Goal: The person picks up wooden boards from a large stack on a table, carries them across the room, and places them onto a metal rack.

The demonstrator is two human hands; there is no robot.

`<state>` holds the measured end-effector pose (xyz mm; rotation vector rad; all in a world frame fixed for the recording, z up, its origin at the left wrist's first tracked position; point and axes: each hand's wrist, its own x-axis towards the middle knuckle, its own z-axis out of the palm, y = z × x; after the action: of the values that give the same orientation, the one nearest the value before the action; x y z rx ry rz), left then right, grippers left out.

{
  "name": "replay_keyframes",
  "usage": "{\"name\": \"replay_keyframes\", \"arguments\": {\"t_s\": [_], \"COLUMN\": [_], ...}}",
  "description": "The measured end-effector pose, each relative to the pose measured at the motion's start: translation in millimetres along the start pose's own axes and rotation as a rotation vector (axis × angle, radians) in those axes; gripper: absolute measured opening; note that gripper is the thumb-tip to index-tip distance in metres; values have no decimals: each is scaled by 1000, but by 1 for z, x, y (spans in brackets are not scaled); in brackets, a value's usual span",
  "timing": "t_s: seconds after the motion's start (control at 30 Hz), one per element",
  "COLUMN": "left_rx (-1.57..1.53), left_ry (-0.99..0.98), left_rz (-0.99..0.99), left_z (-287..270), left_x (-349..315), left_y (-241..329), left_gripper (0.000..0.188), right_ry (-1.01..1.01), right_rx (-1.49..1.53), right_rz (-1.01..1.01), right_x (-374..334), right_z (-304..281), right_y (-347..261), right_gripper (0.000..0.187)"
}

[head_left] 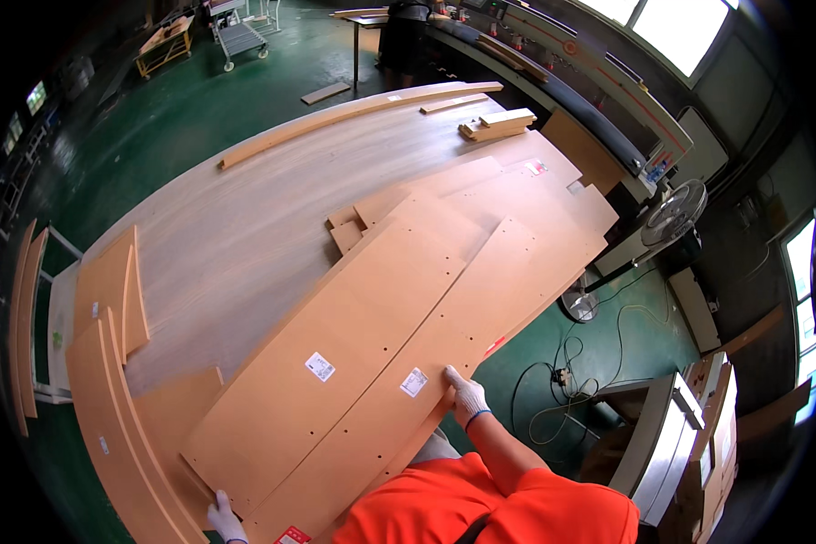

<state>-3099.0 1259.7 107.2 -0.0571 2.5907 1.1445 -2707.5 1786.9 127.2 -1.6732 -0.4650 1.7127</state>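
Observation:
Two long light-brown wooden panels with drilled holes lie side by side on a stack in front of me, a narrow seam between them. A white label is stuck on the left panel (340, 331) and another on the right panel (453, 313). My right hand (467, 396), in a white knit glove, grips the near long edge of the right panel, thumb on top and fingers underneath. At the lower left, my gloved left hand (227, 520) is closed on the panels' end close to the seam; its fingertips are partly hidden.
The stack rests on a wide grey wood-grain table (218, 236). More panels (109, 426) lie at its left end. A long strip (354, 122) and short wood pieces (499, 124) are along its far side. To the right are a floor fan (674, 213), loose cables (562, 381) and stacked boards (712, 453).

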Motion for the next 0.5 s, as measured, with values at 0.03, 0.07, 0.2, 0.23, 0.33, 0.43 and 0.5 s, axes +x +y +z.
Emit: {"name": "replay_keyframes", "arguments": {"t_s": [0.03,0.07,0.2,0.23,0.33,0.43,0.5], "left_rx": [-26,-17,96,81,-187,-10,72], "left_ry": [-9,-34,-124,-155,-321,-310,-438], "left_rz": [74,80,121,162,174,207,174], "left_z": [23,36,109,131,193,252,290], "left_x": [10,15,32,31,2,-14,-32], "left_y": [38,66,150,175,264,312,340], "left_gripper": [51,52,50,48,42,53,56], "right_ry": [66,105,216,255,308,195,361], "right_rx": [7,-1,-124,-157,-203,-229,-651], "right_rz": [10,30,-139,-192,-379,-448,-512], "right_x": [0,2,45,60,120,163,195], "right_z": [-17,-27,-51,-55,-75,-96,-124], "right_y": [-10,-21,-74,-89,-132,-170,-188], "right_gripper": [48,48,46,47,50,45,72]}}
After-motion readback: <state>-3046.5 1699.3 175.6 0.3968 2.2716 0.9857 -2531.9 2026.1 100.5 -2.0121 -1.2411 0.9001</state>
